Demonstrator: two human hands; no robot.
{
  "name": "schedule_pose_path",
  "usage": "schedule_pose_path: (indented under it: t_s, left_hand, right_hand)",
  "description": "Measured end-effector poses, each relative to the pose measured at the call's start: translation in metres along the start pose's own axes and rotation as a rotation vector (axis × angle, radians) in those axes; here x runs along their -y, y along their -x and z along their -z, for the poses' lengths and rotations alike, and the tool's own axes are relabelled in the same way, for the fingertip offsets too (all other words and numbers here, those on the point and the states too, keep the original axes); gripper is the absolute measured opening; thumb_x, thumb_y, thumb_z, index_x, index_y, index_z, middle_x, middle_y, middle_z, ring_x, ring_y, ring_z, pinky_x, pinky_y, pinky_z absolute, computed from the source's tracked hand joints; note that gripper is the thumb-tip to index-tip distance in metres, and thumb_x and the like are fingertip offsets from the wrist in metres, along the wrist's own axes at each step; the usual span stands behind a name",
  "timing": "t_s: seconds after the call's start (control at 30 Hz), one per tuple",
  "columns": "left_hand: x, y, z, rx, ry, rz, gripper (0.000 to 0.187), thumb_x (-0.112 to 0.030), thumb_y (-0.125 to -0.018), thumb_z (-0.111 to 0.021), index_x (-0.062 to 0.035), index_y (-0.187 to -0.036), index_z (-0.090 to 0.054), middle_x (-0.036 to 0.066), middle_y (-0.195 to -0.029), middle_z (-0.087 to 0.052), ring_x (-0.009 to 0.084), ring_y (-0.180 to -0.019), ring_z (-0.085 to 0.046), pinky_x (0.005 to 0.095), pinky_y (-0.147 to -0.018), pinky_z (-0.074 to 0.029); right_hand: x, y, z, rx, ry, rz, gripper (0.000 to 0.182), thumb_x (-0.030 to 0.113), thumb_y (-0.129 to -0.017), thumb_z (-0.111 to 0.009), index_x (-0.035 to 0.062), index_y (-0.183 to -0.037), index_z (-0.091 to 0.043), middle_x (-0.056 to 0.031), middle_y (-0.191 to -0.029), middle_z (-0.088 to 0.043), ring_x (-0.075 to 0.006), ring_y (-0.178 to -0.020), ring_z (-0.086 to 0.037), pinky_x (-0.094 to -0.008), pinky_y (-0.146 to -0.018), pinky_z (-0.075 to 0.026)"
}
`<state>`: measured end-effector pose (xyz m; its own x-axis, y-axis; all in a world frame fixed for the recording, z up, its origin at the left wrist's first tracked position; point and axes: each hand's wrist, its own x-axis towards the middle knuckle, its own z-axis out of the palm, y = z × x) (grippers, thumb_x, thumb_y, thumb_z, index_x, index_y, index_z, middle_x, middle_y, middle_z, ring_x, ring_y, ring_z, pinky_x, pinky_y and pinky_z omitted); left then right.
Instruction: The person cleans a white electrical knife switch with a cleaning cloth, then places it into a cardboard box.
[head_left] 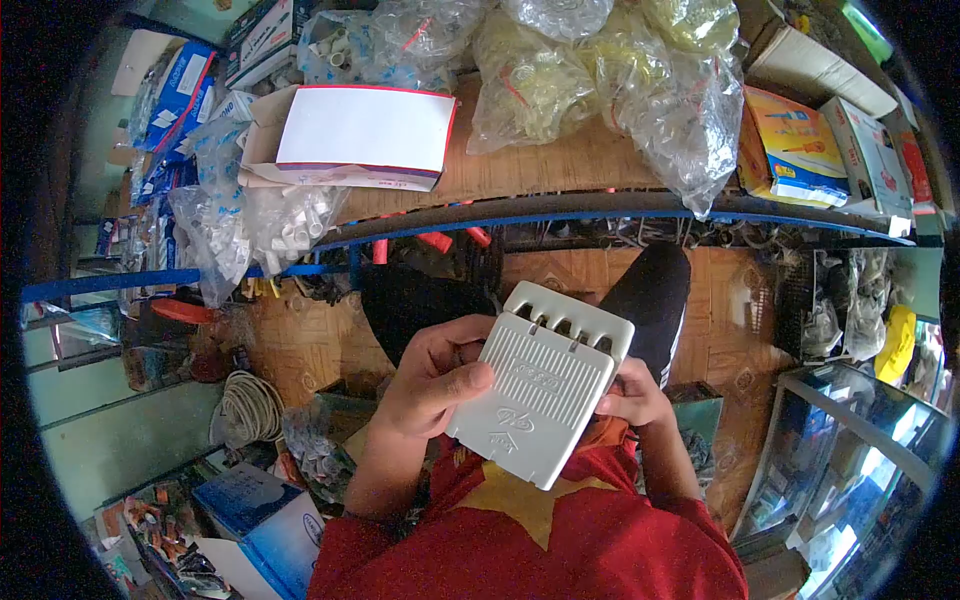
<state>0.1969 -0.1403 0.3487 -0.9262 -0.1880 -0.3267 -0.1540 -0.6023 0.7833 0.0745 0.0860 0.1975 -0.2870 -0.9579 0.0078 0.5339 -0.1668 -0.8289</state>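
Note:
A pale grey plastic box with ribs, embossed marks and a row of openings along its upper edge is held tilted above my lap. My left hand grips its left side, the thumb lying on the face and the fingers behind. On the right side, my right hand holds the edge, with part of its fingers hidden behind the box. Beyond the hands, a white carton with red edges lies on the wooden shelf.
Clear plastic bags and a tool-picture box sit on the shelf. Bagged white fittings hang over its blue edge. Coiled cable and a blue-white box are at left, a glass case at right.

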Motion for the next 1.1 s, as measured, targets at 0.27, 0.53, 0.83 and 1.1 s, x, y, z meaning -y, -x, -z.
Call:
schedule_pose_path:
  t_s: [0.27, 0.53, 0.83, 1.1]
  left_hand:
    - [-0.001, 0.008, 0.004, -0.117, -0.101, 0.042, 0.045, -0.023, -0.089, -0.063, 0.0083, -0.120, -0.053, 0.013, -0.108, -0.065, 0.0138, -0.096, -0.061, 0.0267, -0.083, -0.047]
    - [-0.003, 0.010, -0.004, -0.238, 0.071, 0.045, 0.042, -0.021, -0.095, -0.053, 0.0085, -0.125, -0.050, 0.013, -0.110, -0.063, 0.0167, -0.098, -0.062, 0.0288, -0.085, -0.049]
    - [-0.007, 0.013, 0.020, -0.148, -0.049, 0.186, 0.041, -0.020, -0.093, -0.054, 0.0076, -0.124, -0.049, 0.012, -0.107, -0.063, 0.0172, -0.095, -0.062, 0.0281, -0.083, -0.049]
    - [-0.016, 0.009, 0.022, -0.185, 0.004, 0.232, 0.038, -0.019, -0.092, -0.055, 0.0073, -0.119, -0.053, 0.011, -0.102, -0.065, 0.0158, -0.090, -0.063, 0.0269, -0.078, -0.050]
  right_hand:
    - [-0.004, 0.001, 0.002, 0.061, 0.044, -0.019, 0.053, 0.004, -0.080, -0.069, -0.0027, -0.130, -0.050, -0.0132, -0.125, -0.058, -0.0186, -0.117, -0.050, -0.0334, -0.100, -0.036]
    - [0.004, -0.011, -0.003, 0.059, 0.154, -0.002, 0.059, 0.004, -0.082, -0.067, -0.0029, -0.136, -0.043, -0.0148, -0.129, -0.056, -0.0193, -0.118, -0.050, -0.0342, -0.101, -0.036]
    - [0.019, -0.013, -0.011, 0.039, 0.284, 0.101, 0.057, 0.006, -0.080, -0.070, -0.0027, -0.131, -0.047, -0.0186, -0.119, -0.059, -0.0253, -0.107, -0.058, -0.0354, -0.092, -0.042]
    - [0.015, -0.019, -0.010, 0.071, 0.372, 0.175, 0.072, 0.013, -0.078, -0.073, 0.0247, -0.141, -0.041, -0.0258, -0.141, -0.039, -0.0431, -0.132, -0.034, -0.0445, -0.106, -0.033]
